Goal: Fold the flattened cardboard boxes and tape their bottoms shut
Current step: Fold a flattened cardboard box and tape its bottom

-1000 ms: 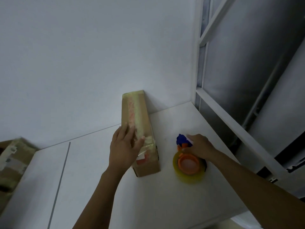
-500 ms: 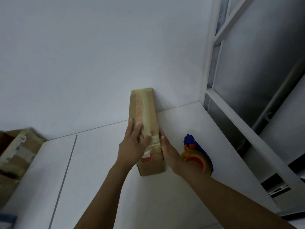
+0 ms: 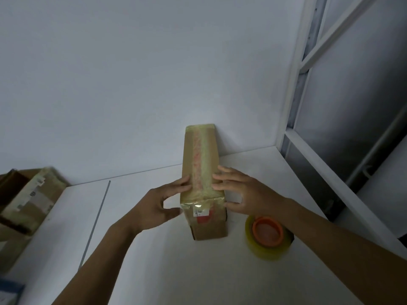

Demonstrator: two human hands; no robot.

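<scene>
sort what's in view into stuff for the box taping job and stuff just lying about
For the job: taped cardboard box, tape roll beside it, left hand and right hand pressing on the box's top.
Lying about: pile of boxes at the left edge, untouched; blue item at the bottom left corner.

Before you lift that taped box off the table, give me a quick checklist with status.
1. Tape strip runs the length of the cardboard box top: ok.
2. Near end of strip folded onto the end face: ok.
3. Far end stuck down: cannot tell.
4. Left hand and right hand press on the box's top edges: ok.
5. Tape roll lies on the table, apart from the box: ok.
</scene>
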